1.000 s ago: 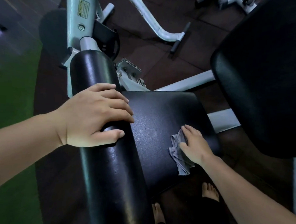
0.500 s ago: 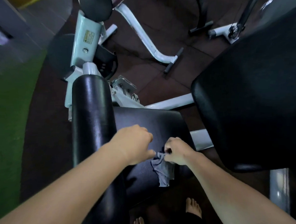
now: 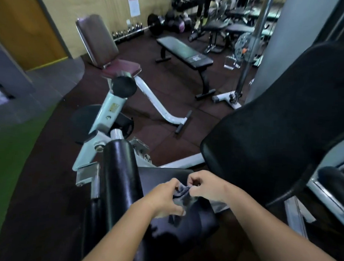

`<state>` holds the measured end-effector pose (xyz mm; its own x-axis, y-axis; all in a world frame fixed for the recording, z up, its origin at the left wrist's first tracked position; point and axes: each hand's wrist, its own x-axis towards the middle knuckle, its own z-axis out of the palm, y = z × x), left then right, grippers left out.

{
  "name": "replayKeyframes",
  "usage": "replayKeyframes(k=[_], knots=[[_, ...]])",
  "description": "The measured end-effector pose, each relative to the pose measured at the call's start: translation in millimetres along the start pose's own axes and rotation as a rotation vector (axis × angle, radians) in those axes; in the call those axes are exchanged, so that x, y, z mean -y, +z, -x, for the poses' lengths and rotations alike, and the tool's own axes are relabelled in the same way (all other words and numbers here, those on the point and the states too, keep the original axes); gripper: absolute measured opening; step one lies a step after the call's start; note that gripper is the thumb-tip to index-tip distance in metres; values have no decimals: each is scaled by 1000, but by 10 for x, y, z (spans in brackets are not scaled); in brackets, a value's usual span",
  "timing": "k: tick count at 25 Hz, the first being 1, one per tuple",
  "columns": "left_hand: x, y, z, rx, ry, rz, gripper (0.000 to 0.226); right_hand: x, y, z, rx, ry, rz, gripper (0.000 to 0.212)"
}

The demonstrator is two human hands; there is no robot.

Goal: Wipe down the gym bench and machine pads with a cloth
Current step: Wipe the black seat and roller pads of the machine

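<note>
Here, left hand [image 3: 163,198] and right hand [image 3: 206,187] both pinch the cloth [image 3: 181,190] — grey, bunched.

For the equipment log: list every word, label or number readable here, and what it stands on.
Nothing reads clearly.
Paper notice on the wall: blurred.
Yellow label on the machine arm: too small.
White mark on the flat bench: blurred.
</note>
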<state>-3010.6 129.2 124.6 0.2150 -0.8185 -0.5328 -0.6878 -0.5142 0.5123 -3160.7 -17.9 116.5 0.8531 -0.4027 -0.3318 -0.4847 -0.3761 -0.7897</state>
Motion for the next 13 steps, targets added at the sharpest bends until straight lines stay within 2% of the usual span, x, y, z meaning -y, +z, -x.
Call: replayKeyframes(k=[4, 9, 11, 13], knots=[[-68, -50, 315, -119, 27, 235, 31, 408, -163, 433, -142, 36, 79, 10], [-272, 172, 680, -229, -62, 707, 8, 725, 288, 1105, -504, 146, 212, 16], [-424, 268, 800, -254, -125, 925, 5, 687, 612, 1339, -569, 163, 195, 19], [-586, 359, 945, -193, -184, 1109, 9, 655, 875, 1569, -601, 156, 134, 29]])
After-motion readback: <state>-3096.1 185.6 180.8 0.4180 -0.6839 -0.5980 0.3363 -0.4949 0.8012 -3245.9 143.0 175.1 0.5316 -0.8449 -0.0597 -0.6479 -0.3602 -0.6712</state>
